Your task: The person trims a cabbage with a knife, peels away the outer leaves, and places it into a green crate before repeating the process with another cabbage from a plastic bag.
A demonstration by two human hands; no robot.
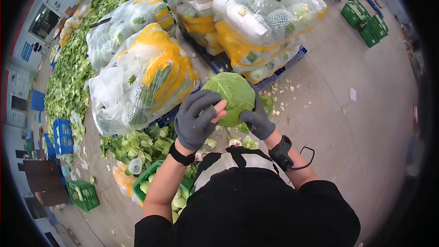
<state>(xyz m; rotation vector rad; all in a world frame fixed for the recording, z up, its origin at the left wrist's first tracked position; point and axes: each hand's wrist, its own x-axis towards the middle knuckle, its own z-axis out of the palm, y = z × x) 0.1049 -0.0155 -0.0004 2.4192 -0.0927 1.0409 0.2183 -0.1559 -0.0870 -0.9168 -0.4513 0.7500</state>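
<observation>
A round green cabbage (pixel 233 96) with pale leaf veins is held up in front of my body, between both hands. My left hand (pixel 196 116), in a grey glove with bare fingertips showing, is closed against the cabbage's left side, fingers curled over its near face. On the other side, my right hand (pixel 259 120), also gloved in grey, grips the right edge with the thumb on the near face and the other fingers mostly hidden behind. Black bands are on both wrists.
Bagged cabbages in foam nets (pixel 141 77) are stacked on blue pallets (pixel 274 75) ahead. Loose leaves (pixel 144 146) cover the floor at left. A green crate (pixel 145 178) of cabbages stands by my left elbow. More green crates (pixel 375 29) stand far right.
</observation>
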